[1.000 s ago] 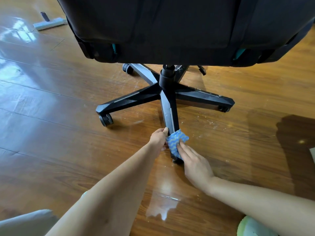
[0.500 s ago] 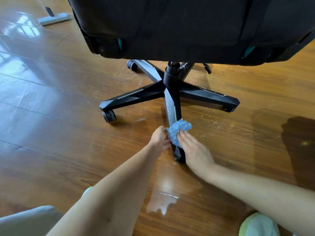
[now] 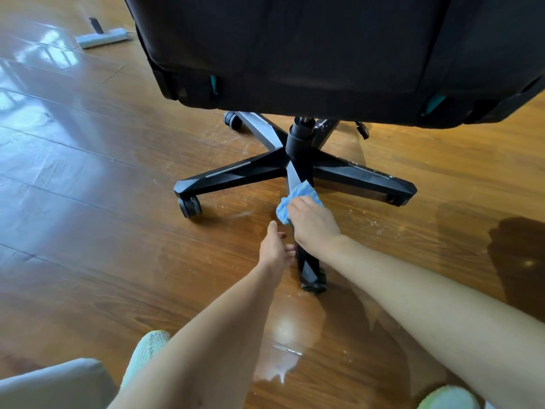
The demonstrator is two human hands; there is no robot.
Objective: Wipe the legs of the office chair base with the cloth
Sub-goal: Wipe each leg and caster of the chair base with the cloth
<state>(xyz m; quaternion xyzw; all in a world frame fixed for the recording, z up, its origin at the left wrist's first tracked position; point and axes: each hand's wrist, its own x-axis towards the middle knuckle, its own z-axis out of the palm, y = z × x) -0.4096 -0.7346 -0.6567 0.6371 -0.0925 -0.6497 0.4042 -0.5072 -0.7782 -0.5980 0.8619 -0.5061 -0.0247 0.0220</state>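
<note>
Blue cloth (image 3: 298,200) lies pressed on the near leg (image 3: 305,261) of the black chair base (image 3: 298,169), close to the hub. The right hand (image 3: 314,224) grips the cloth, fingers curled over it. The left hand (image 3: 275,250) rests beside the leg, fingers loose and holding nothing, above the wooden floor (image 3: 103,202).

Cloth (image 3: 298,199) blue-white patterned, perhaps checked; chair base (image 3: 236,172) black; floor (image 3: 88,202) brown.

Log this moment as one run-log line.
right hand: presses blue patterned cloth on near black chair-base leg | left hand: open beside leg | phase: wiping
</note>
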